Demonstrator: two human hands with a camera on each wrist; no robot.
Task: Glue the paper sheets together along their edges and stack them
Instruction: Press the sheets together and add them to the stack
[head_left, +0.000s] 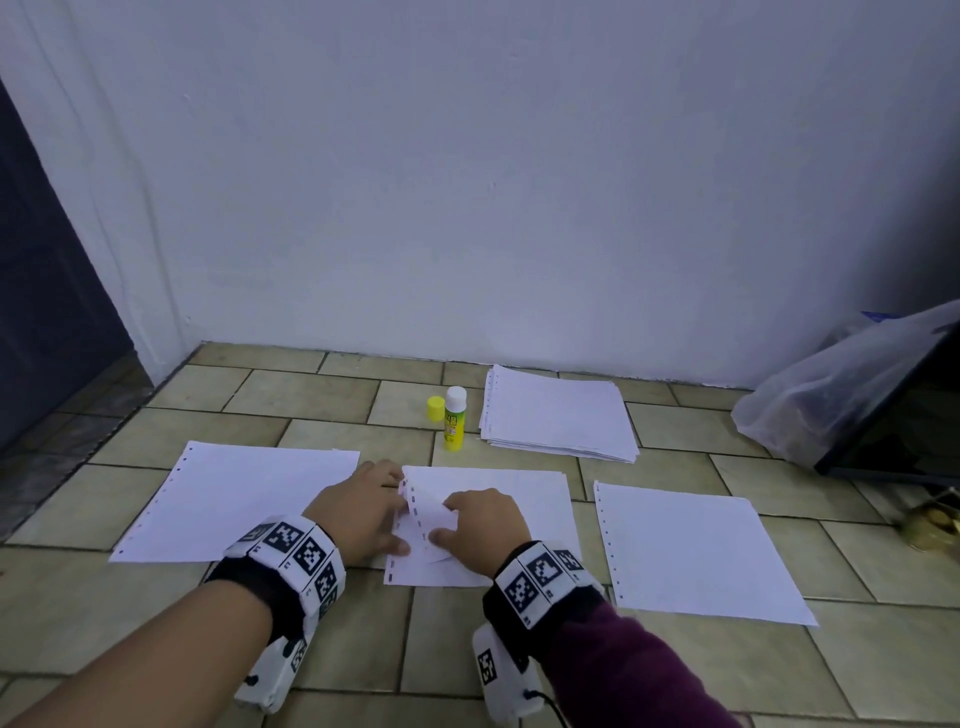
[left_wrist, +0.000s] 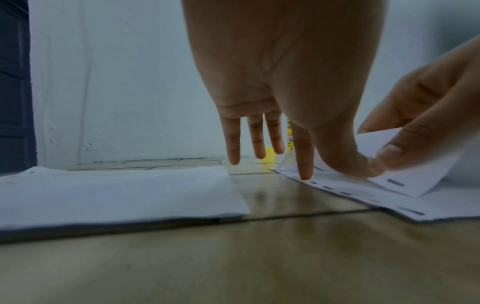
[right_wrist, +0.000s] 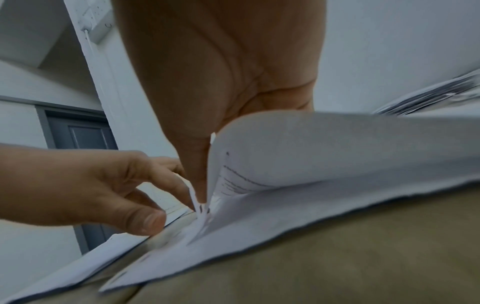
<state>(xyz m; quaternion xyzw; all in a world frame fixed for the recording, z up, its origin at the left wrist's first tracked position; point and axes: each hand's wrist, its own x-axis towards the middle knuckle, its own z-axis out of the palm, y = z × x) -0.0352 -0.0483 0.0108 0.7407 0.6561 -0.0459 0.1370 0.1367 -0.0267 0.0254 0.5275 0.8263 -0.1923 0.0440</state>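
Observation:
Three white sheets with punched edges lie in a row on the tiled floor: a left sheet (head_left: 234, 499), a middle pair (head_left: 524, 499) and a right sheet (head_left: 691, 551). My left hand (head_left: 384, 512) presses its straight index finger (left_wrist: 302, 160) and thumb down on the middle pair's punched left edge. My right hand (head_left: 462, 519) pinches the upper sheet's left edge, which is curled up and folded back as a flap (right_wrist: 298, 152). An uncapped glue stick (head_left: 454, 418) stands upright behind the sheets, with its yellow cap (head_left: 435, 408) beside it.
A thick stack of paper (head_left: 556, 415) lies by the white wall. At the far right are a clear plastic bag (head_left: 831, 395), a dark leaning panel (head_left: 893, 431) and a small golden object (head_left: 930, 530). A dark door (head_left: 47, 312) stands at the left.

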